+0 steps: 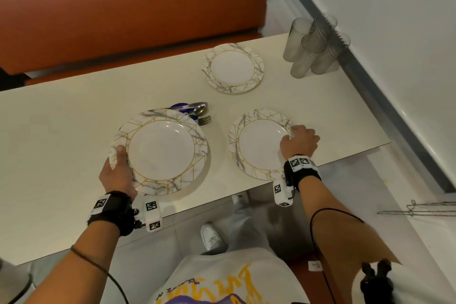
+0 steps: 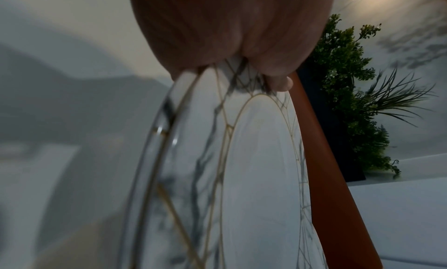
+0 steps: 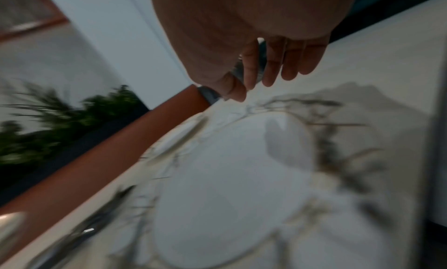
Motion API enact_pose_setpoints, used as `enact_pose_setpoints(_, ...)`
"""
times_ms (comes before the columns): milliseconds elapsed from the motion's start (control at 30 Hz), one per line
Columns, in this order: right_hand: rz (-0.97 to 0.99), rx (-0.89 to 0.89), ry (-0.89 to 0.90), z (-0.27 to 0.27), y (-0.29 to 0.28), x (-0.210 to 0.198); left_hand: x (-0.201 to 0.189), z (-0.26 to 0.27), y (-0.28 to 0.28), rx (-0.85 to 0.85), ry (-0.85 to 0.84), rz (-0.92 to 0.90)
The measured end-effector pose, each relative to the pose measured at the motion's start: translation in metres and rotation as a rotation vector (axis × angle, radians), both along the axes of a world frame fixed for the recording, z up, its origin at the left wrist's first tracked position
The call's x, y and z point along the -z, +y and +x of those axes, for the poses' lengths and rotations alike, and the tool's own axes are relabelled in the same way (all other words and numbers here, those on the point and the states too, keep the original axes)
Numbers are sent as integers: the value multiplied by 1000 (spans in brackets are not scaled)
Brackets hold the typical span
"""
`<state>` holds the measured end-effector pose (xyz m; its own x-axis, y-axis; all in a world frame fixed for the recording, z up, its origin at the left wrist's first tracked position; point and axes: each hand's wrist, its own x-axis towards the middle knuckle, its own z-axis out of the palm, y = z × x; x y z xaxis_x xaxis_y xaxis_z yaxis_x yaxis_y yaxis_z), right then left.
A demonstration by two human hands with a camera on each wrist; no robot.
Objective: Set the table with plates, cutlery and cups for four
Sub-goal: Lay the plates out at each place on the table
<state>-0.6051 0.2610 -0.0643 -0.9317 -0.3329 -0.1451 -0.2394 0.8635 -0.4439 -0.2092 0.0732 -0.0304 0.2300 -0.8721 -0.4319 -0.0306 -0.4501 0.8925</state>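
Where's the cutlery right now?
Head view: the cutlery lies mid-table, just behind the plate the left hand holds, partly hidden by its far rim.

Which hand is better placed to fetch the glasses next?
Right, probably. The right hand touches the near-right plate, on the side where the glasses stand. The left hand holds plates, seemingly two.

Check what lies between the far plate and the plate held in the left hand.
In the head view, the cutlery, spoons and a fork on something blue, lies between the far plate and the held plate, partly hidden behind that plate's far rim.
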Motion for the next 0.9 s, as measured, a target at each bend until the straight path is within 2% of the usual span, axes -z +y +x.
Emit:
enact_pose_setpoints(33,-108,-84,-21,11,-12,-10,-3,-2,1,12,12,8)
enact_pose_setpoints(100,-287,-282,-217,39,-41,-28,-11,-4,5,36,28,22)
enact_pose_setpoints(200,-278,-590,-491,89,-88,-57,-22,-3,11,105,81,77)
enact_pose_setpoints(233,-253,-672,-514,102,-103,-63,-24,0,12,116,89,97)
enact_pose_setpoints(300,-211,-803,-442,122,-128,-71,-29,7,12,111,90,124)
enact_pose_setpoints(367,-187,-865,-380,131,-150,-74,-36,12,7,69,107,183)
enact_pose_setpoints(467,-182,-881,-414,138,-185,-79,-46,28,-3,-84,146,285)
enact_pose_setpoints(600,-219,-837,-452,147,-237,-89,-41,67,-19,-216,132,294)
enact_pose_setpoints(700,-283,-751,-488,155,-283,-89,-48,85,-29,-332,81,288)
enact_pose_setpoints(833,-269,-583,-568,181,-345,-70,-47,118,-40,-456,-7,288)
enact_pose_setpoints(900,-249,-508,-619,193,-371,-56,-41,135,-43,-536,3,319)
